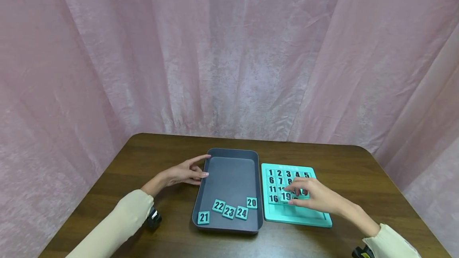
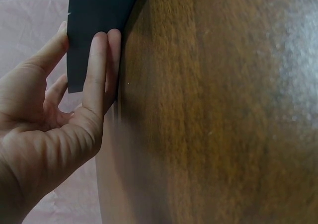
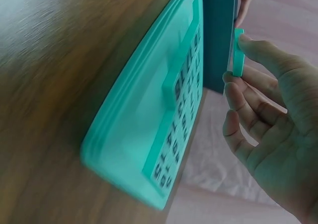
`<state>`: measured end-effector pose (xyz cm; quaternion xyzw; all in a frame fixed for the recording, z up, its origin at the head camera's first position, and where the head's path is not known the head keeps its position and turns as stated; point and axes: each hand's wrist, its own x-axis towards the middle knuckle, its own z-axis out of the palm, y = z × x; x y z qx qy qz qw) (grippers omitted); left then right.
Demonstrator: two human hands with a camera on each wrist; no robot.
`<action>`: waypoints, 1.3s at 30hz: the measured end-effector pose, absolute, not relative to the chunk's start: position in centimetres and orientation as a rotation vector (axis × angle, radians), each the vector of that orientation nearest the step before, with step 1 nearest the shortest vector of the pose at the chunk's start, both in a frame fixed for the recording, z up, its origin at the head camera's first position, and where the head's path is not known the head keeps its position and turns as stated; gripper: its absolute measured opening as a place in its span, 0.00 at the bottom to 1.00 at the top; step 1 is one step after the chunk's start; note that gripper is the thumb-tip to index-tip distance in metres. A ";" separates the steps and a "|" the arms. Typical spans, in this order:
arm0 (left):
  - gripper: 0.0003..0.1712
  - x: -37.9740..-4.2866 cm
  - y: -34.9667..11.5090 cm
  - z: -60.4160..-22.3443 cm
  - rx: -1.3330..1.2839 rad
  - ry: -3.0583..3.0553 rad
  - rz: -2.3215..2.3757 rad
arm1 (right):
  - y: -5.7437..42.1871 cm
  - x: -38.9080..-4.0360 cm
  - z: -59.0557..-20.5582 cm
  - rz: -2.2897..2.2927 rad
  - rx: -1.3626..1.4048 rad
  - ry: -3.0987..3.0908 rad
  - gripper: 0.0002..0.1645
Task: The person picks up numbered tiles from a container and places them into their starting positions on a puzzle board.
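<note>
My right hand (image 1: pixel 305 192) pinches a small turquoise tile (image 3: pixel 239 52) between thumb and fingertips, above the lower rows of the board; in the head view it reads 19. The turquoise number board (image 1: pixel 297 213) lies flat on the table with rows of numbered tiles, some covered by my hand. Left of it is a dark grey tray (image 1: pixel 233 174). Tiles marked 21 (image 1: pixel 203 217), 22 (image 1: pixel 218 206), 23 (image 1: pixel 229 212), 24 (image 1: pixel 242 213) and 20 (image 1: pixel 252 203) lie loose near its front end. My left hand (image 1: pixel 184 172) touches the tray's left rim and outer wall with extended fingers.
Everything stands on a brown wooden table (image 1: pixel 172 146) with rounded back corners. A pink curtain (image 1: pixel 229 59) hangs behind it. The tray and the board lie side by side with a narrow gap between them.
</note>
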<state>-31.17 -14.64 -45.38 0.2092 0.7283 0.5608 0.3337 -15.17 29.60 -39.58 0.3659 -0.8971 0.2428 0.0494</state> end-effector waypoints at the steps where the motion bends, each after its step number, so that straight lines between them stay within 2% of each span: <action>1: 0.50 -31.2 -14.7 -45.4 0.545 1.901 1.464 | 29.9 -15.0 -39.7 0.740 1.113 -2.727 0.16; 15: 0.49 -31.1 -14.6 -45.3 0.531 1.902 1.466 | 34.5 -14.0 -41.1 0.704 1.061 -2.776 0.16; 39: 0.49 -30.8 -14.7 -45.2 0.543 1.895 1.467 | 35.3 -14.4 -42.2 0.607 1.011 -2.773 0.17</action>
